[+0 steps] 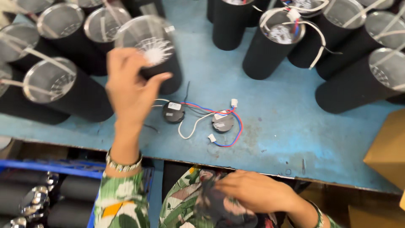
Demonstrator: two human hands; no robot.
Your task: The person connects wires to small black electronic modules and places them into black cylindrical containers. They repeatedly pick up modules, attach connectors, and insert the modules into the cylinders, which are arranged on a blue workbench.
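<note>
**Left hand on a black cylinder, right hand low on a dark cloth**

The left hand [133,86] is raised over the blue table [270,139], at about ten o'clock from the middle of the view. Its fingers and thumb are wrapped around the side of a black cylinder [158,52] with a clear round top; the cylinder is tilted and blurred, and its top shows a white ribbed disc inside. A beaded bracelet [123,164] sits on that wrist, above a green leaf-patterned sleeve [120,202].

The right hand [255,190] is at six o'clock, below the table's near edge, close to the body. Its fingers are curled on a dark cloth [219,207].

On the table between the hands, near the centre, lie two small round black discs [174,112] with labels, side by side but apart. Red, blue and white wires [230,126] loop around them and end in small white plugs.

More black cylinders stand in a cluster [50,84] at nine to eleven o'clock, and another group [354,80] at one to three o'clock; one of these, at one o'clock, carries white wires on its top. A brown cardboard box [388,152] shows at four o'clock.
</note>
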